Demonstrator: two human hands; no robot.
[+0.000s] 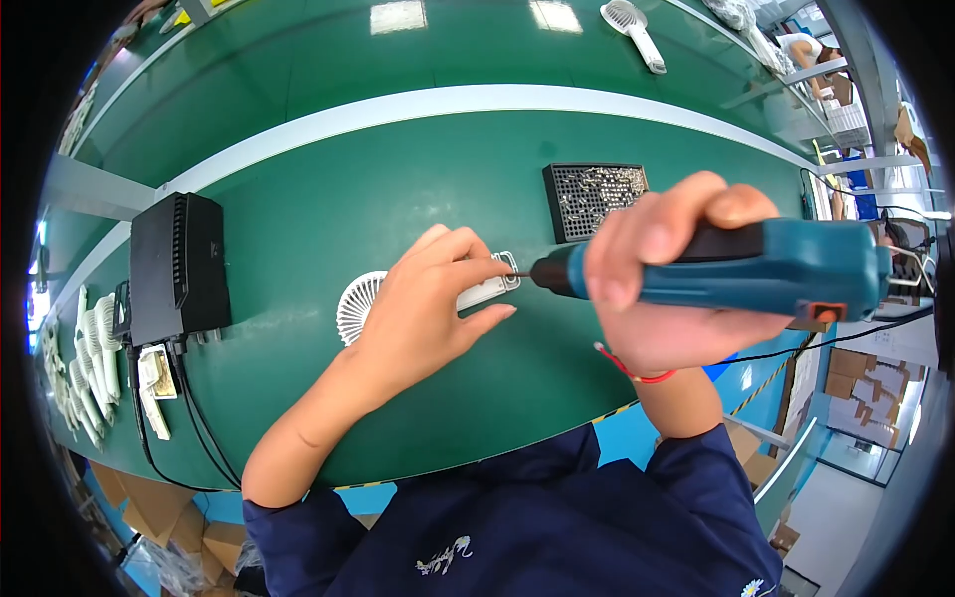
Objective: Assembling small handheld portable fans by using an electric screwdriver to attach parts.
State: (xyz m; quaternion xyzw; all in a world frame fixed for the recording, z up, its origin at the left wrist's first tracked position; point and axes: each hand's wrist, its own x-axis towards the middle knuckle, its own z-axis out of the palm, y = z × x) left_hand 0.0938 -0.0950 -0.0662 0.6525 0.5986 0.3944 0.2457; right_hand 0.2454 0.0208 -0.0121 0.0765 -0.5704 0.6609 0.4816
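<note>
A small white handheld fan (370,301) lies flat on the green workbench (298,219), near the middle of its near half, its round grille toward the person's left and its handle running to the right. The left hand (423,308) rests over it, covering the joint between grille and handle, with the fingers curled down and pinching the handle so that only the grille and the handle's far end show. The right hand (676,289) is clenched around the body of a teal electric screwdriver (756,271), held level, and its black nose and thin bit meet the end of the handle just beside the left fingertips.

Just beyond the tool's nose, toward the far edge, sits a black perforated tray of small screws (594,199), close to the fan but not touching it. Well to the left stands a black power box (177,267), with dark cables dropping from it over the near edge. At the left end of the bench a stack of white fan parts (85,368) is heaped. A white stripe runs along the far edge; past it, on a second green surface, another white handheld fan (637,30) lies well apart. A dark cord trails from the screwdriver's rear toward the right edge.
</note>
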